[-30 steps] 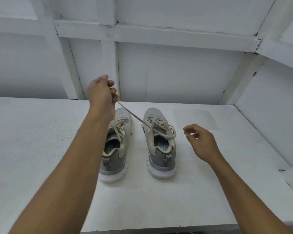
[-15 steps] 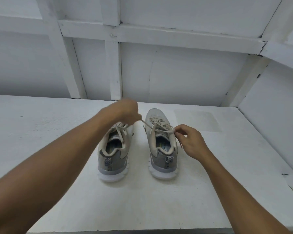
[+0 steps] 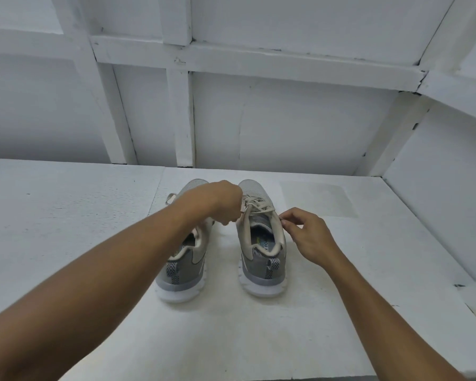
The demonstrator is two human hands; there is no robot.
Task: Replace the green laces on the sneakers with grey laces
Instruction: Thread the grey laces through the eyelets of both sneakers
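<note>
Two grey sneakers stand side by side on the white table, heels toward me. The right sneaker [image 3: 261, 243] carries a pale grey lace [image 3: 259, 206] threaded across its tongue. My left hand [image 3: 220, 202] hovers over the gap between the shoes, fingers curled round one end of that lace. My right hand [image 3: 305, 232] sits at the right side of the same shoe's collar and pinches the other lace end. The left sneaker [image 3: 187, 259] is partly hidden under my left forearm, with a lace loop [image 3: 171, 199] sticking out at its far left.
The white table [image 3: 66, 229] runs wide to the left and right. A white framed wall [image 3: 286, 119] closes the back, and a side panel [image 3: 437, 202] rises at the right. The table's front edge [image 3: 231, 376] lies near the bottom.
My left hand has come down from high above the left shoe to the right shoe's tongue, slackening the lace. My right hand moved in and took the lace at the collar.
</note>
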